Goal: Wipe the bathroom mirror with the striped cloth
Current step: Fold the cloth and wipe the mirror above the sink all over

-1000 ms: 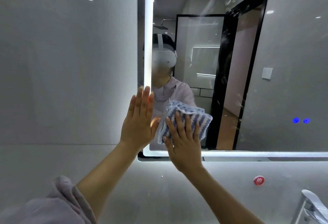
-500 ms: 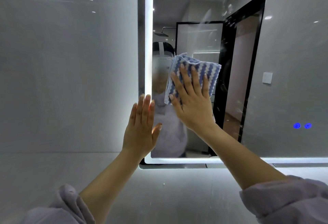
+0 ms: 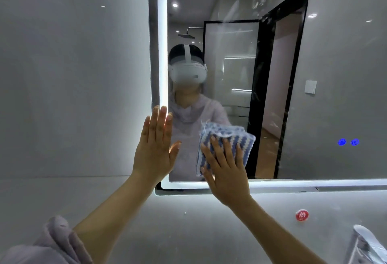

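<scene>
The bathroom mirror [image 3: 326, 100] with a lit white border fills the upper right of the head view. A folded blue-and-white striped cloth [image 3: 234, 140] lies flat against the glass near the mirror's lower left corner. My right hand [image 3: 227, 169] presses on the cloth with fingers spread, its palm overlapping the lit bottom border. My left hand [image 3: 156, 148] rests flat and open on the mirror's left edge, holding nothing. Smears and specks show on the glass at the upper right.
Grey glossy wall tiles [image 3: 73, 75] lie left of and below the mirror. Two blue touch buttons [image 3: 348, 142] glow on the glass at right. A red round sticker [image 3: 302, 215] sits on the wall below, and a chrome tap [image 3: 368, 245] shows at the bottom right corner.
My right hand has slid the cloth down from the height of the reflected head to the mirror's lower left corner. My left hand has stayed on the left edge.
</scene>
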{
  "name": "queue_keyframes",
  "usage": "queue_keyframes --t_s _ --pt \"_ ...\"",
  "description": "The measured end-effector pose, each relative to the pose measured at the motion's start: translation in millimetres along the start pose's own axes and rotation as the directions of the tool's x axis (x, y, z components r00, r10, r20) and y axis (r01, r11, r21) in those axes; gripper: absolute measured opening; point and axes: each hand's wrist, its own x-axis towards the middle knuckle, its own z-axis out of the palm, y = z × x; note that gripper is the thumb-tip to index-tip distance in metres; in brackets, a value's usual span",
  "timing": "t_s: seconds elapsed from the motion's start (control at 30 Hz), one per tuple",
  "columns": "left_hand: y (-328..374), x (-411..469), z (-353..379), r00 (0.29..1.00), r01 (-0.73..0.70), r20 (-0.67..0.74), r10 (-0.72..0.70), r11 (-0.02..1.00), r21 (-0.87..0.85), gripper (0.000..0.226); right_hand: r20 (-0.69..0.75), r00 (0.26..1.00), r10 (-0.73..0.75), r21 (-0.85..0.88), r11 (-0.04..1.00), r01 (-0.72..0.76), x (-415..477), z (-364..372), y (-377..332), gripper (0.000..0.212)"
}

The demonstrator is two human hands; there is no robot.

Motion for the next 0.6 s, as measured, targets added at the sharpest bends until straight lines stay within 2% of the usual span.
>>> queue_keyframes --t_s 0.3,0.47,0.6 --pt "2 0 -2 1.000 0.006 -0.002 -0.006 1.000 0.020 0.069 0.008 0.997 -0.078 0.000 0.997 0.078 -55 13 14 0.055" --pt "2 0 -3 1.000 -0.002 -0.016 0.002 1.000 0.003 0.070 0.003 0.995 -0.098 0.020 0.995 0.098 -47 7 25 0.053" --pt "2 0 -2 1.000 -0.009 -0.020 0.009 1.000 -0.002 0.070 -0.020 0.999 -0.042 0.028 0.999 0.043 -19 -8 43 0.053"
